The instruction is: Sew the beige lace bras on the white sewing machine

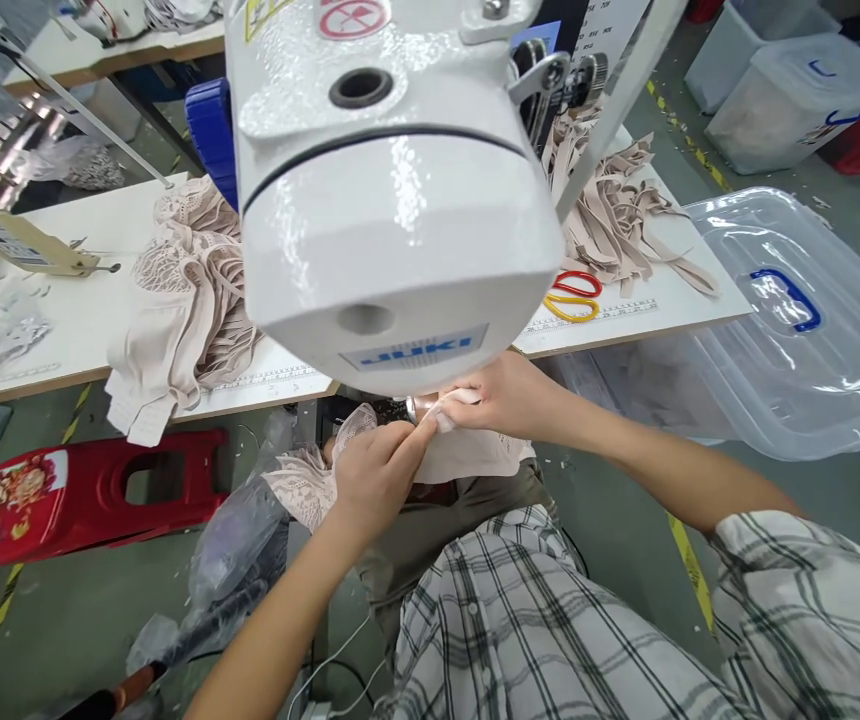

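A white sewing machine head (392, 190) fills the upper middle of the view. Just below it both my hands meet on a beige lace garment piece (467, 455). My left hand (374, 470) is closed, its fingers pinching the fabric edge near the needle area. My right hand (509, 395) is closed too, pressing a pale fabric strip (454, 408) against the same spot. More lace (302, 485) hangs down left of my left hand. The needle itself is hidden under the machine head.
A pile of beige lace pieces (182, 300) lies on the white table (70, 320) at left, beige strips (617, 215) at right with red and yellow scissors (576, 295). A clear plastic bin lid (797, 310) sits at right, a red stool (92, 490) on the floor at left.
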The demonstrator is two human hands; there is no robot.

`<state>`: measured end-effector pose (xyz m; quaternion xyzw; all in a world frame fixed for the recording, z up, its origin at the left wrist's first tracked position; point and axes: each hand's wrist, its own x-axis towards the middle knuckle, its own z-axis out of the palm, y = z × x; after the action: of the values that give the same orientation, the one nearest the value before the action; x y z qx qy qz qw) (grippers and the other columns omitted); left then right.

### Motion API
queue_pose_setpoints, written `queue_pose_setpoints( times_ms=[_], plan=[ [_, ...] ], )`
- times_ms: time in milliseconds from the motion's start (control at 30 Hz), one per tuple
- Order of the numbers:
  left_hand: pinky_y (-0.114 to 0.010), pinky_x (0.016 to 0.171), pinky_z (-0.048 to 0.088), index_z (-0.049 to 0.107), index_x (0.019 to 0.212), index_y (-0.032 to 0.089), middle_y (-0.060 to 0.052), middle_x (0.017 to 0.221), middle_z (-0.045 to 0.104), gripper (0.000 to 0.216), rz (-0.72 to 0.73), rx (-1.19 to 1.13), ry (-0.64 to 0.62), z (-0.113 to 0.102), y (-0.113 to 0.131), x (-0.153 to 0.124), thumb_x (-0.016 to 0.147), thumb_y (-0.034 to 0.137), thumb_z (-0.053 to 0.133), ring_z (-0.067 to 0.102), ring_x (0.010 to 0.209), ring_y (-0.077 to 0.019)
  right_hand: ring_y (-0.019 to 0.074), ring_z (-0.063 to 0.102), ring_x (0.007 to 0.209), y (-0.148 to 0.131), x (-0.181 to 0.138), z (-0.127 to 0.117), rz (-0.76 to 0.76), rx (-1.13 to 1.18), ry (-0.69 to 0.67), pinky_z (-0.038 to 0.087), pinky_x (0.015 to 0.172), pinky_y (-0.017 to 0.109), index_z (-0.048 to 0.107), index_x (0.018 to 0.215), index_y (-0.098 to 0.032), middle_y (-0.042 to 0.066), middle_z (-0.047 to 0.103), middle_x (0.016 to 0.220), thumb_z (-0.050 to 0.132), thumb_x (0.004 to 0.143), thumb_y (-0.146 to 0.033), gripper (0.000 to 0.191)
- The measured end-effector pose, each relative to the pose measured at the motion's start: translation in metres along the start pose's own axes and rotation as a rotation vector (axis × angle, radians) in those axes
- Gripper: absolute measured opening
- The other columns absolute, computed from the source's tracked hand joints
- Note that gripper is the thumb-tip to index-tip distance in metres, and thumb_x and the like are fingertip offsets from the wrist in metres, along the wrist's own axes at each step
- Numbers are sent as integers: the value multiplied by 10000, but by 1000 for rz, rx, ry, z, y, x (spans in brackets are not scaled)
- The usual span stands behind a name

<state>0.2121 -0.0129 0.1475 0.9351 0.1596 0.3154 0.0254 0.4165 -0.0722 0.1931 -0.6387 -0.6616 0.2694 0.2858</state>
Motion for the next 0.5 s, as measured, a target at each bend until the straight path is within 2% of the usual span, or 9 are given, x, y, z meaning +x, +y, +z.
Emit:
queue_pose_setpoints(
  times_ms=[100,200,300,367,500],
  plan=[
    [-234,591,387,596,1216,201,-3,765,709,321,155,45,30,1,-11,-1,946,71,484,600,615,-120,131,462,638,-4,3,-3,-7,-55,-22,284,593,272,669,646,-158,17,602,662,539,782,-144,189],
    [-240,597,405,546,1268,173,-8,777,703,334,202,78,-19,0,-15,1,957,79,465,590,613,-124,118,415,612,-6,3,-4,-18,-70,-23,288,602,267,616,609,-157,-10,530,609,554,782,-134,186],
    [-259,540,371,575,1220,162,15,687,646,303,221,147,-78,-4,-13,6,944,87,473,550,546,-129,117,431,618,-4,0,-3,-28,-76,-12,323,621,263,626,652,-162,-21,520,619,567,802,-125,164],
    [-278,487,314,614,1165,158,36,591,568,276,197,207,-126,-7,-8,11,941,96,466,497,481,-132,140,498,696,2,-7,5,-87,-107,85,371,669,275,682,756,-173,6,589,719,575,859,-172,148],
    [-298,438,220,656,1096,142,35,539,494,290,109,246,-208,-12,4,19,946,99,411,459,444,-134,220,547,975,15,-25,32,-236,-333,466,416,884,366,760,943,-249,72,637,965,582,931,-296,184]
  ],
)
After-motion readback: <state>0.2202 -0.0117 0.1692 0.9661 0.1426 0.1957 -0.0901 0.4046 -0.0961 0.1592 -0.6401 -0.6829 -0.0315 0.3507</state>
